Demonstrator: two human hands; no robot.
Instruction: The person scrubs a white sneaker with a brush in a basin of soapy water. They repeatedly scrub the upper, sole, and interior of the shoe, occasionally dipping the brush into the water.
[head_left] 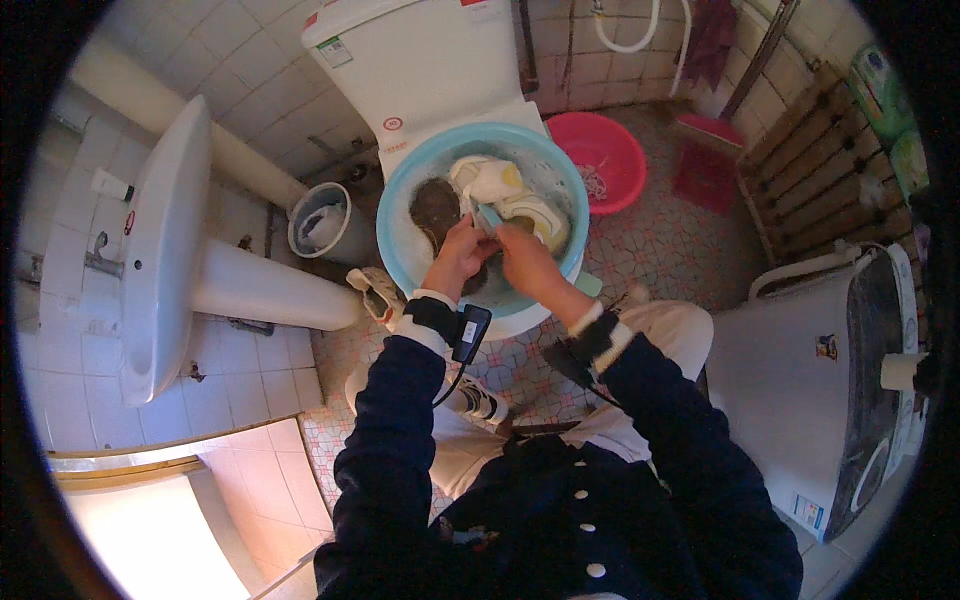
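Note:
A light blue basin (394,170) sits on the toilet's closed top, with soapy water in it. Inside lie two white shoes with yellow patches, one white shoe (478,176) at the back and another white shoe (540,212) to the right. A dark brown sole-shaped piece (433,205) rests at the left. Over the basin's middle, my left hand (461,256) and my right hand (530,265) meet, fingers closed around a small pale blue-grey object (488,216). Its kind is mostly hidden by my fingers.
Behind the basin rises the white toilet tank (425,70). A pink basin (625,165) stands on the floor at right, a grey bucket (295,225) at left. The sink (165,260) flanks my left, a white washing machine (780,360) my right. A pink dustpan (705,180) lies farther back.

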